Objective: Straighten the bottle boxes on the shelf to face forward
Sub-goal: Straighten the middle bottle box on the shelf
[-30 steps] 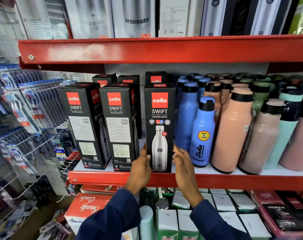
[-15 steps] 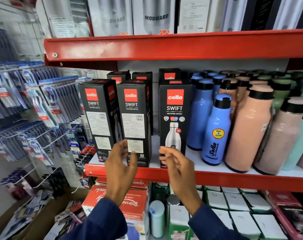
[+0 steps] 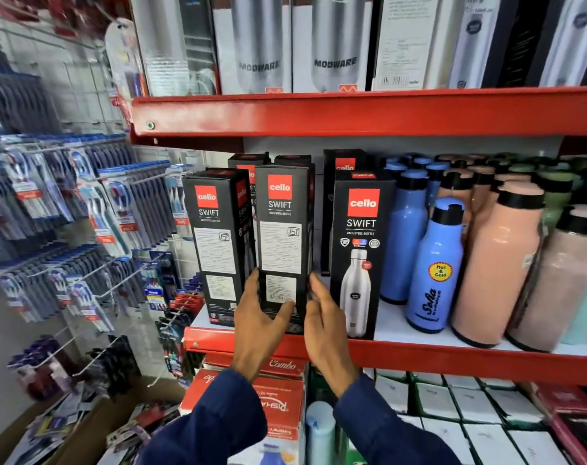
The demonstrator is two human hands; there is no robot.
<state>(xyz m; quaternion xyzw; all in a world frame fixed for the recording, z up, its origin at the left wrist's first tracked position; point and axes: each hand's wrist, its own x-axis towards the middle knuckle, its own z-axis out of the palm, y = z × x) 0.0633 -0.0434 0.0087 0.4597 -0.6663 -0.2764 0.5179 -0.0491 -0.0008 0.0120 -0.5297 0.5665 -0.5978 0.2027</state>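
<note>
Three black Cello Swift bottle boxes stand in the front row of the red shelf (image 3: 419, 359). The right box (image 3: 360, 256) shows its bottle picture to the front. The middle box (image 3: 282, 236) shows its label side and is lifted slightly. My left hand (image 3: 260, 317) grips its lower left edge with the thumb across the front. Against its lower right edge rests my right hand (image 3: 324, 325), fingers curled around it. The left box (image 3: 218, 243) stands turned, label side outward. More black boxes stand behind them.
Blue (image 3: 434, 266), peach (image 3: 500, 263) and green bottles fill the shelf to the right. Modware boxes (image 3: 332, 45) stand on the shelf above. Toothbrush packs (image 3: 114, 209) hang on hooks at the left. Red cartons (image 3: 278, 404) and white boxes lie below.
Both hands moved left from the picture-facing box to the middle box and closed around its lower part. The view shifted left and closer.
</note>
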